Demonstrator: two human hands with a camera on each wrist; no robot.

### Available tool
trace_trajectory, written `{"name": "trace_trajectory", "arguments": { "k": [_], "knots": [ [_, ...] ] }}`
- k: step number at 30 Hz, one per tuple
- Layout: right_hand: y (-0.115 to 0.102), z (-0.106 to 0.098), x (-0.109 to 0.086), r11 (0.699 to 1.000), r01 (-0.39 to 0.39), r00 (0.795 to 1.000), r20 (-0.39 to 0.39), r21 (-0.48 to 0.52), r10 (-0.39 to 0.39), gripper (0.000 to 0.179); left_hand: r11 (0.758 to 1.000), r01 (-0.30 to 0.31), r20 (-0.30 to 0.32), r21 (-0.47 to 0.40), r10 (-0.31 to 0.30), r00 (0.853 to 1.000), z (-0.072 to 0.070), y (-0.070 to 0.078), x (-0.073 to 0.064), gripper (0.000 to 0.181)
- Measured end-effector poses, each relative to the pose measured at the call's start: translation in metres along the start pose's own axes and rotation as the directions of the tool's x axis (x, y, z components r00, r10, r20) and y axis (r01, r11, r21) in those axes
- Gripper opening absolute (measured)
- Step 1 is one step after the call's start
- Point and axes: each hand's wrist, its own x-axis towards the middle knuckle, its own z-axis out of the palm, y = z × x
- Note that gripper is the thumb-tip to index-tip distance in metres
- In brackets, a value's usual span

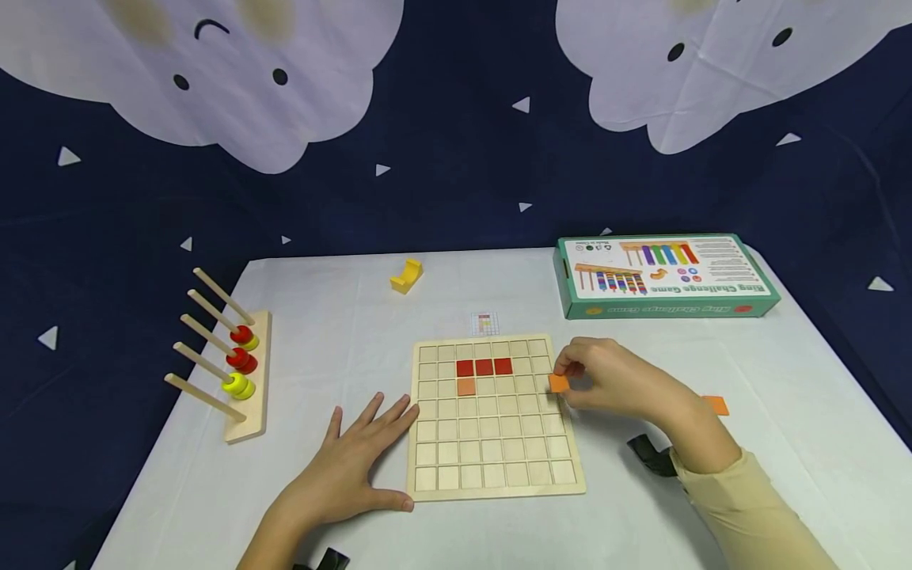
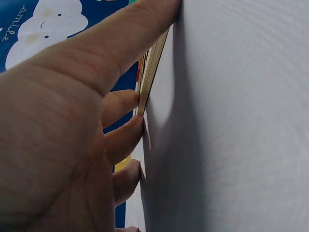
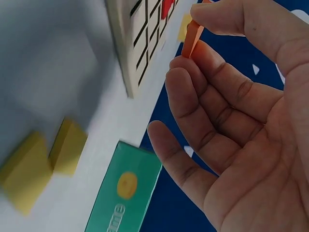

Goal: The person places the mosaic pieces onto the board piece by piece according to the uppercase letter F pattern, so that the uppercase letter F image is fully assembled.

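Note:
My right hand (image 1: pixel 620 376) pinches an orange square tile (image 1: pixel 559 383) between thumb and fingertips, over the right edge of the wooden grid board (image 1: pixel 492 497). In the right wrist view the orange tile (image 3: pixel 192 39) is seen nearly edge-on. Three red tiles (image 1: pixel 484 367) sit side by side in an upper row of the board, with one orange tile (image 1: pixel 466 386) below the leftmost. My left hand (image 1: pixel 349 463) lies with fingers spread, its fingertips at the board's left edge and the thumb by the near left corner. A small printed pattern card (image 1: pixel 485 323) lies behind the board.
At the left stands a wooden peg rack (image 1: pixel 258 372) with red and yellow rings on some pegs. A yellow curved block (image 1: pixel 406 276) lies at the back. The green game box (image 1: pixel 670 310) is at the back right. Another orange tile (image 1: pixel 716 405) shows beyond the right forearm.

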Motion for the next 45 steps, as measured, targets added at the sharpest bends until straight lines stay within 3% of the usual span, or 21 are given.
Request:
{"name": "trace_trajectory", "arguments": {
  "k": [26,45],
  "knots": [
    [-0.033,0.030,0.054,0.994,0.107,0.992,0.063,0.033,-0.109,0.019,1.000,0.003,0.001,-0.013,-0.003,1.000,0.000,0.000,0.000,0.118],
    [-0.061,0.050,0.071,0.986,0.169,0.978,0.124,-0.005,-0.167,0.016,1.000,0.009,0.004,-0.009,-0.009,1.000,0.000,-0.001,0.001,0.118]
  ]
}}
